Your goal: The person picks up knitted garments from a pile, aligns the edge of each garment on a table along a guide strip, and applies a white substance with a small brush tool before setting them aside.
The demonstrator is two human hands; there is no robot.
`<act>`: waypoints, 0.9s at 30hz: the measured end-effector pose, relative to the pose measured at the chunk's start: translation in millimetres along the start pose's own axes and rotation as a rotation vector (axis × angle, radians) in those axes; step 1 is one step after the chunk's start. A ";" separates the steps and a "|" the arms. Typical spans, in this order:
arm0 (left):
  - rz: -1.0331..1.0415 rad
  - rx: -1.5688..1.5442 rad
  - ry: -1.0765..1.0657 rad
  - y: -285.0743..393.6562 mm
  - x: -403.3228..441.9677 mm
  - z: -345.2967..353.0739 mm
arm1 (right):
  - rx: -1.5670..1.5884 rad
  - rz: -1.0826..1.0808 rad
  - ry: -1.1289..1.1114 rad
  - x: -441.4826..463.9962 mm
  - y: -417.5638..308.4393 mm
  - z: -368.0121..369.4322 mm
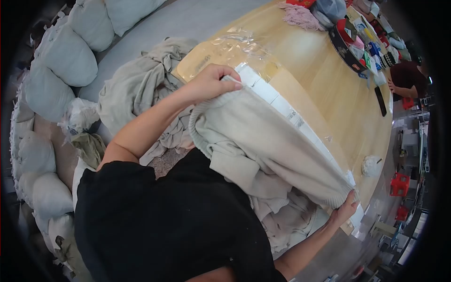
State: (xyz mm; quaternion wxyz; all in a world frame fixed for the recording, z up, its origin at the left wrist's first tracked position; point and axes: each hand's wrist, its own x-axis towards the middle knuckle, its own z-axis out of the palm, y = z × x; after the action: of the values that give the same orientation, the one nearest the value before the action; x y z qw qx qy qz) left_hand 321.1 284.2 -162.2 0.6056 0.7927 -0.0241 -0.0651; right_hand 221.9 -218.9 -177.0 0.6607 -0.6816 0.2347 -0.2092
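A light beige knitted garment [282, 145] with ribbed edges is stretched between my two hands over the near edge of the wooden table. My left hand [213, 83] pinches its upper left corner, thumb on top. At the lower right, my right hand [345, 208] grips the ribbed edge. Just beyond the garment lies a row of white labels or cards [275, 99] along a tan board [293, 91]. Clear plastic film [244, 44] lies crumpled at the board's far end. More beige fabric [286, 218] hangs beneath the held piece.
A heap of beige garments [136, 87] lies on the left. Stuffed white sacks [66, 51] line the far left. On the wooden table [329, 70] are a round tray of small items [345, 47], a black object [380, 101] and a white roll [371, 166]. Another person [408, 80] is at the right.
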 end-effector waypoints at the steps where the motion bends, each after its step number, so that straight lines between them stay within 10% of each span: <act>1: -0.012 0.002 0.005 1.5 10.6 3.5 | -0.057 -0.020 0.024 10.6 10.8 2.4; 17: 0.037 0.522 0.123 -28.9 59.8 28.1 | -0.904 -0.016 -0.011 30.9 21.4 15.0; 21: 0.293 0.815 0.301 -12.4 57.3 28.5 | -0.191 0.097 -0.129 13.6 26.8 -3.6; 23: 0.396 0.635 0.319 38.4 43.4 67.9 | -0.364 0.096 -0.098 4.8 28.8 -8.1; 27: 0.745 0.419 -0.348 68.1 26.3 195.5 | -0.428 0.071 -0.020 -0.4 27.9 4.0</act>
State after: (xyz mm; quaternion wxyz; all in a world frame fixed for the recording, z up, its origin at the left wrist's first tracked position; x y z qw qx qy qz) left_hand 324.1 76.0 -148.9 0.4013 0.8126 -0.4214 0.0311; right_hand 222.7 -215.9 -205.0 0.5100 -0.7998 0.2910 -0.1247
